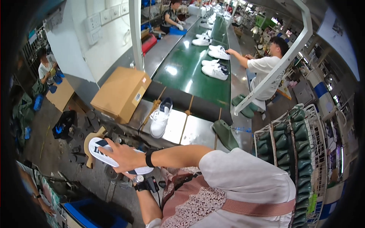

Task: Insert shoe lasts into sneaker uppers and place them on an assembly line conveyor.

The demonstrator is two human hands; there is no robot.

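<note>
White sleeve [247, 174] nearest; right grip [124, 156] clasping upturned shoe [100, 154]; left grip [131, 175] mostly hidden, unclear.

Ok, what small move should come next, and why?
Perhaps firm the left hand against the white, dark-marked shoe sole before lifting the right hand: the right lies across the sole, while the left is mostly hidden, so its hold can't be confirmed.

The held shoe [103, 155] is near left, right hand [123, 156] over it, left hand [131, 175] seemingly beneath; beyond, a carton [121, 93] lies left on the table [197, 131], lone shoe [161, 119] and shoe last [225, 133] rightward; behind, a conveyor belt [178, 78] carries paired shoes [215, 71]; near right, a rack [320, 152] holds more lasts [280, 140]
</note>
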